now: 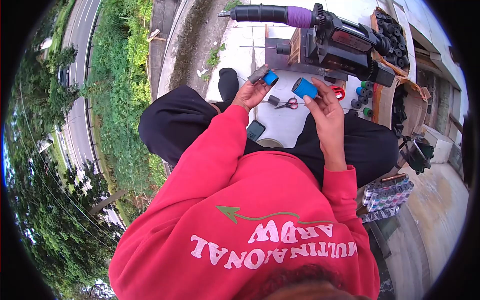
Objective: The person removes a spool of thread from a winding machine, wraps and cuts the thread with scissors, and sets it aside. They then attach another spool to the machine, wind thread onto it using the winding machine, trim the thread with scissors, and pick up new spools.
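Note:
My left hand [251, 92] is closed on a small spool of blue thread [270, 78], with a dark grey covering [258, 74] over some of its fingers. In my right hand [327, 104] is a larger spool of blue thread [304, 88], gripped between thumb and fingers with its dark end facing up and away. The two spools are apart. Below them on the white floor lie scissors [292, 103] with red and black handles and a small dark cylinder [273, 100]. A red object [339, 93] sits just beyond my right fingers, partly hidden.
A black winding machine [345, 42] with a purple-wrapped shaft [299, 17] stands ahead. Several green, blue and black spools [364, 92] are at the right, near a box of black spools [391, 37]. A phone [255, 130] lies by my legs. Wrapped spools [387, 195] stand farther right.

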`<move>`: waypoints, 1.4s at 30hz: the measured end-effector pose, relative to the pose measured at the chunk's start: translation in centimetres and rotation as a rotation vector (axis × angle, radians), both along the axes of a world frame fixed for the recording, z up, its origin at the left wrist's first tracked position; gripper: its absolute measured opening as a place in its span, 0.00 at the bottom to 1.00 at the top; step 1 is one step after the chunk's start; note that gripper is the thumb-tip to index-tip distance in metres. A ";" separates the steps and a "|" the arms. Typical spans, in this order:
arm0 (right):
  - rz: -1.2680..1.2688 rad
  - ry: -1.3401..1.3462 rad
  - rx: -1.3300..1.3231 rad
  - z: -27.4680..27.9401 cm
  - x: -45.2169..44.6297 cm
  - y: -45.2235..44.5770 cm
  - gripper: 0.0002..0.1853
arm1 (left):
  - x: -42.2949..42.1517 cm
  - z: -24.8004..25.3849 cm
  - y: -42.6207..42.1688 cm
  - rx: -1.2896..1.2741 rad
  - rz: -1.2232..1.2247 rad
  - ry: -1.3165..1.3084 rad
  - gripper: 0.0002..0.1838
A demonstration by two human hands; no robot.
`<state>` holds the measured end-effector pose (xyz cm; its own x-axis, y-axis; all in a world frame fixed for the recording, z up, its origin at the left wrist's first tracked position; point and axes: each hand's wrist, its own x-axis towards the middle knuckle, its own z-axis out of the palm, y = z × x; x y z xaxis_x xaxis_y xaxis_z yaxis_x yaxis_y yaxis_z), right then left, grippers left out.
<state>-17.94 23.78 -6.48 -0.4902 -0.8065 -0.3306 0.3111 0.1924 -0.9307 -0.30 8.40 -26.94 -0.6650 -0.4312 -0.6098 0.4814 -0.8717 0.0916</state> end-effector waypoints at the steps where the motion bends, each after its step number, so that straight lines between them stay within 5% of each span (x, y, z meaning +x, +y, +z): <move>1: -0.001 0.001 0.000 0.1 0.0 0.1 0.29 | -0.3 0.3 -0.1 -0.046 -0.035 0.038 0.24; 11: -0.017 -0.019 0.016 0.5 0.1 0.0 0.28 | -0.5 2.3 -1.3 -0.045 0.007 0.074 0.21; 19: -0.011 -0.013 0.037 0.4 0.1 0.1 0.29 | 2.4 -1.7 -5.6 -0.138 0.204 -0.438 0.21; 31: -0.013 0.002 0.034 0.3 -0.1 0.3 0.29 | 2.6 -4.6 -11.2 -0.239 0.160 -0.688 0.23; 38: 0.001 -0.001 0.024 0.3 -0.2 0.5 0.29 | 0.9 -3.4 -11.4 -0.274 0.134 -0.734 0.17; 42: 0.002 0.002 0.004 0.1 -0.2 0.4 0.29 | 0.4 -4.8 -11.2 -0.348 0.234 -0.750 0.24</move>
<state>-18.11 24.15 -6.38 -0.4897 -0.8059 -0.3328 0.3087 0.1967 -0.9306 0.06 -2.79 -31.70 -0.0095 -0.7508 -0.6604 0.3507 -0.6210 0.7010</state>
